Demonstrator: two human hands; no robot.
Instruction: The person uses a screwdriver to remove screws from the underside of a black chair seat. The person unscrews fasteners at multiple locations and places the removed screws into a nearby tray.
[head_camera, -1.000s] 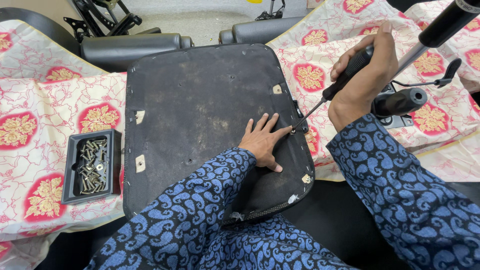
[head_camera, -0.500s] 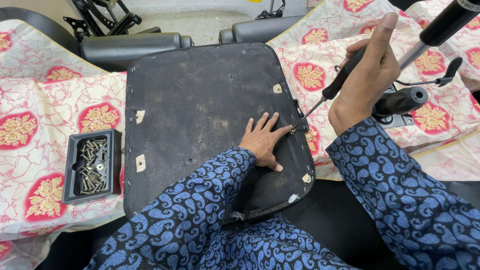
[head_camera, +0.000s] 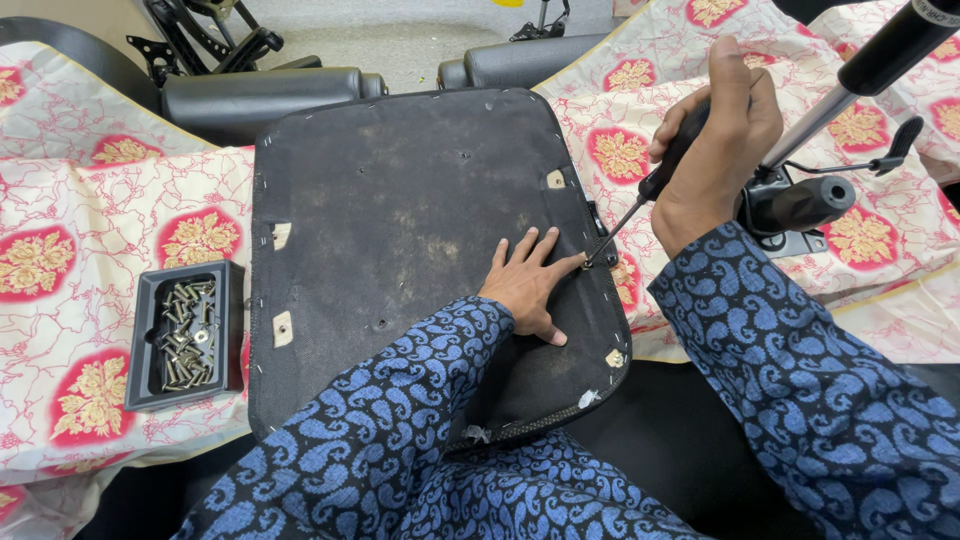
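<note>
step: driving screw at right edge of black fabric-backed seat panel (head_camera: 400, 230) | right hand (head_camera: 715, 150) grip wrapped round black-handled screwdriver (head_camera: 650, 185) | left hand (head_camera: 528, 285) spread flat, fingertip steadying tip | next: needs steady downward turning pressure

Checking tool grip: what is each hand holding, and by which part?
Right hand grips the screwdriver by its black handle. Left hand holds nothing, resting flat on the seat panel.

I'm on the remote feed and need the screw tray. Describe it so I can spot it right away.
Start at the big black seat panel lying on the red-and-cream floral cloth. Just off its left edge, near the lower corner, sits a small black rectangular tray. It is the only open container here, filled with loose metal screws.
</note>
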